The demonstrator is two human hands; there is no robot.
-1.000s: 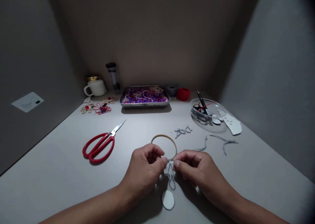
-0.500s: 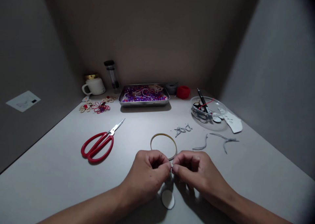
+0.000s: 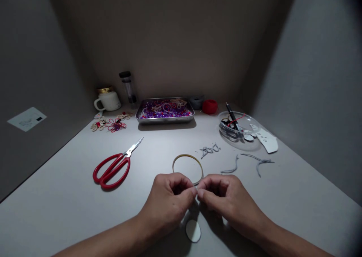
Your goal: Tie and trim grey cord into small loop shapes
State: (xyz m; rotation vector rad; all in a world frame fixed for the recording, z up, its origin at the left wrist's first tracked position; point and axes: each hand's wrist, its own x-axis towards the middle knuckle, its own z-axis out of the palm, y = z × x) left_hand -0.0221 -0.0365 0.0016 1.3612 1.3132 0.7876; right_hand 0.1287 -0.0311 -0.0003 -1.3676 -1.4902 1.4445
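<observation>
My left hand (image 3: 172,196) and my right hand (image 3: 223,196) meet fingertip to fingertip near the table's front. Each is closed in a pinch; the tiny pale bit between the fingertips is too small to name. Just beyond them is a thin gold-coloured hoop (image 3: 187,155), its near edge greyish and reaching the fingertips. Whether the hoop rests on the table or is held up, I cannot tell. Below the hands sits a white oval disc (image 3: 193,231) with a dark rim, partly in shadow.
Red-handled scissors (image 3: 114,170) lie left. Grey cord pieces (image 3: 232,169) and a knotted grey cord (image 3: 209,150) lie right. Behind are a bead tray (image 3: 165,120), a red yarn ball (image 3: 209,106), a mug (image 3: 109,100), cord flowers (image 3: 115,125) and a clear dish (image 3: 249,117) holding a pen.
The fingertips have drawn slightly closer, and the pale bit between them shows less. The hoop, disc and other things keep their places; the view has tilted very slightly.
</observation>
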